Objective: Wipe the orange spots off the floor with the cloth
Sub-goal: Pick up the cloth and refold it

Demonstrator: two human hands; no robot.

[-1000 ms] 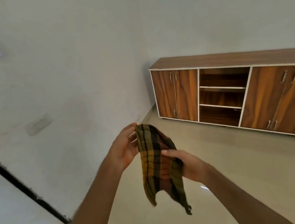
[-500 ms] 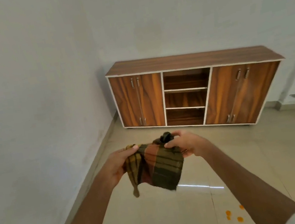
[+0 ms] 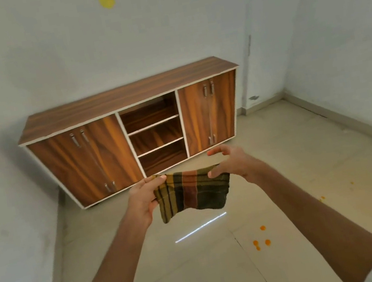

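Head cam shows the cloth [image 3: 193, 190] stretched out in mid-air between both hands: left hand [image 3: 143, 198] pinches its left top corner, right hand [image 3: 235, 164] grips the right edge with thumb under and the other fingers [image 3: 216, 151] loosely spread. Wooden cabinet [image 3: 134, 134] behind has empty open shelves in the middle. Orange spots [image 3: 261, 242] sit on the tiled floor [image 3: 202, 273], lower right, well apart from the cloth.

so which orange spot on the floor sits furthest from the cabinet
The lowest orange spot, at the bottom of the tight cluster beside the right forearm; the other spots all lie higher up the floor, closer to the cabinet.
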